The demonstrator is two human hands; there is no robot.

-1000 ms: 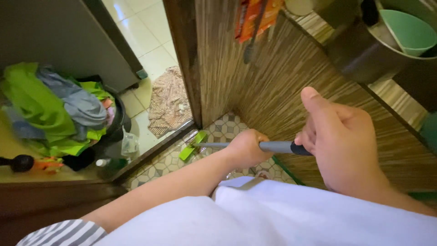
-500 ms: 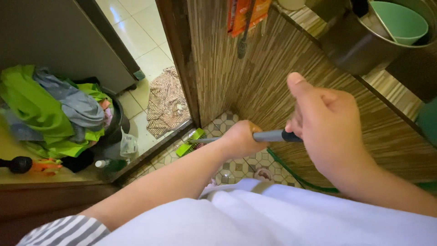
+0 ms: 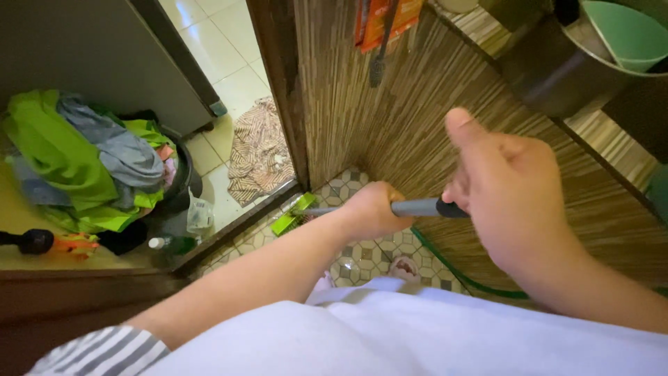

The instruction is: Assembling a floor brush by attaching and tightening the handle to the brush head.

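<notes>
I look down along a long grey handle [image 3: 416,207] that ends in a green brush head [image 3: 293,214] on the patterned floor tiles [image 3: 362,257]. My left hand [image 3: 372,210] is closed around the handle lower down. My right hand [image 3: 511,191] grips its dark upper end, thumb raised. The brush head rests near the door threshold. My white shirt [image 3: 390,334] fills the bottom of the view.
A wood-grain wall [image 3: 417,125] runs close on the right, with a green hose [image 3: 452,268] along its base. A dark basket heaped with green and grey clothes [image 3: 83,163] stands left, beyond the doorway. A striped rag [image 3: 259,150] lies on white tiles. A metal pot with a green bowl [image 3: 612,42] sits top right.
The view has shifted slightly; my right hand has risen and moved right on the handle's end. The brush head stays by the threshold.
</notes>
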